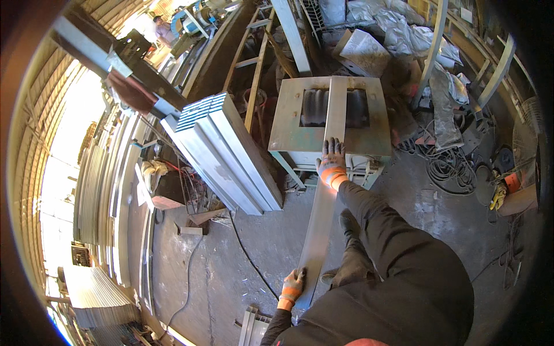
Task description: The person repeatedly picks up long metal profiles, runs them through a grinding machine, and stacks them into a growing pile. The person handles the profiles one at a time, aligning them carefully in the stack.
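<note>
A long flat grey metal strip (pixel 324 207) runs from near my body up across the top of a green-edged metal machine table (pixel 287 124) and over the dark rollers in its opening. My right hand (pixel 331 162), in a grey and orange glove, presses flat on the strip at the table's near edge. My left hand (pixel 293 286), gloved the same way, grips the strip's near end by its left edge. My dark sleeve and trousers fill the lower right.
A leaning stack of grey metal sheets (pixel 228 153) stands left of the machine. Black cables (pixel 447 167) coil on the concrete floor at right. A ladder (pixel 254 63), crumpled sheeting (pixel 404 29) and scrap lie behind. Another person (pixel 164 30) stands far off at upper left.
</note>
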Motion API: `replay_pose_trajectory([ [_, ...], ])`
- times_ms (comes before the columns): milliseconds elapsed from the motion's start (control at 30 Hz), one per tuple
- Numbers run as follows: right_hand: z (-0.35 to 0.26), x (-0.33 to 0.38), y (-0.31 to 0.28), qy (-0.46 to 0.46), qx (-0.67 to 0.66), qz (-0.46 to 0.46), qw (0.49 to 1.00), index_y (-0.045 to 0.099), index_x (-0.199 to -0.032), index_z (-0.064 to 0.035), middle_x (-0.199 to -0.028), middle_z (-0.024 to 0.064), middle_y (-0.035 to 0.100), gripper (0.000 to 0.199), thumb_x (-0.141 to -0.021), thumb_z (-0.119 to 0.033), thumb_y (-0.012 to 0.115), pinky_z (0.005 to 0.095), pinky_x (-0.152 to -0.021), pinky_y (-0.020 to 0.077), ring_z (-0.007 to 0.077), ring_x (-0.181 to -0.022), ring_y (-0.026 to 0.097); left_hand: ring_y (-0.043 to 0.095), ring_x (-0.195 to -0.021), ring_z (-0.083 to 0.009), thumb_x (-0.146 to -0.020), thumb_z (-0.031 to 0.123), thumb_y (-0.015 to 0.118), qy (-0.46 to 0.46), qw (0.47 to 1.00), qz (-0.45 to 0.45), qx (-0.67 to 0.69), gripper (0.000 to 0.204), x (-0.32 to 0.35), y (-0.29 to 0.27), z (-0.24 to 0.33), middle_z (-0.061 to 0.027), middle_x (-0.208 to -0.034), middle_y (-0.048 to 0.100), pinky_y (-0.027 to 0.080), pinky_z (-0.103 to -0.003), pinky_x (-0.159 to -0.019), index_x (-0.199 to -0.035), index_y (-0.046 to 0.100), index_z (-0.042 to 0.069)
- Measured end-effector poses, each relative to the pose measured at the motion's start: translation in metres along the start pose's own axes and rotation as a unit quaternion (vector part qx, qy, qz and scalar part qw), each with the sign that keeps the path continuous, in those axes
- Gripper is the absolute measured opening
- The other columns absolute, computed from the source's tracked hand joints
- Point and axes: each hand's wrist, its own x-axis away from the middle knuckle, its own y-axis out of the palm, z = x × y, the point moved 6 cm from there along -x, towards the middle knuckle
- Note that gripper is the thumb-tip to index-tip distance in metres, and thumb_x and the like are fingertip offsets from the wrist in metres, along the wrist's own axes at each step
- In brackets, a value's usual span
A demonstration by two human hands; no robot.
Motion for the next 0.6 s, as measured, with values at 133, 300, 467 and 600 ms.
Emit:
replay_pose_trajectory([
  [133, -0.028, 0.073, -0.016, 0.0, -0.014, -0.026, 1.0, 0.033, -0.174, 0.0058, -0.182, 0.031, 0.03, 0.093, -0.104, -0.049, 0.059, 0.062, -0.14, 0.013, 0.0474, -0.17, 0.025, 0.076, -0.098, -0.0487, -0.112, 0.055, 0.065, -0.002, 1.0, -0.015, 0.008, 0.055, 0.063, -0.015, -0.05, -0.0293, -0.1, 0.077, 0.057, -0.052, -0.086, -0.112, 0.074, 0.001],
  [300, -0.056, 0.145, -0.036, -0.013, -0.056, 0.028, 0.998, 0.041, -0.169, 0.0083, -0.179, 0.0323, 0.034, 0.093, -0.096, -0.042, 0.067, 0.0637, -0.139, 0.0128, 0.0494, -0.168, 0.028, 0.077, -0.11, -0.0475, -0.111, 0.054, 0.066, -0.037, 0.999, -0.039, -0.009, 0.054, 0.129, -0.025, -0.099, -0.0302, -0.11, 0.079, 0.059, -0.052, -0.094, -0.12, 0.075, 0.002],
  [467, -0.047, 0.147, -0.031, -0.013, -0.138, 0.025, 0.99, 0.038, -0.173, 0.001, -0.179, 0.0299, 0.035, 0.097, -0.092, -0.038, 0.074, 0.0634, -0.138, 0.018, 0.051, -0.166, 0.031, 0.078, -0.12, -0.037, -0.094, 0.045, 0.091, -0.057, 0.991, -0.123, 0.018, 0.071, 0.155, -0.03, -0.094, -0.0243, -0.124, 0.081, 0.06, -0.046, -0.101, -0.14, 0.065, -0.002],
  [600, -0.009, 0.073, -0.014, 0.009, -0.239, 0.079, 0.968, 0.035, -0.178, -0.0127, -0.181, 0.0294, 0.031, 0.104, -0.085, -0.02, 0.081, 0.0587, -0.137, 0.0263, 0.0531, -0.164, 0.033, 0.078, -0.115, -0.0293, -0.084, 0.042, 0.101, 0.002, 0.994, -0.106, 0.011, 0.086, 0.112, -0.036, -0.031, -0.0205, -0.126, 0.078, 0.061, -0.041, -0.097, -0.145, 0.058, 0.0],
])
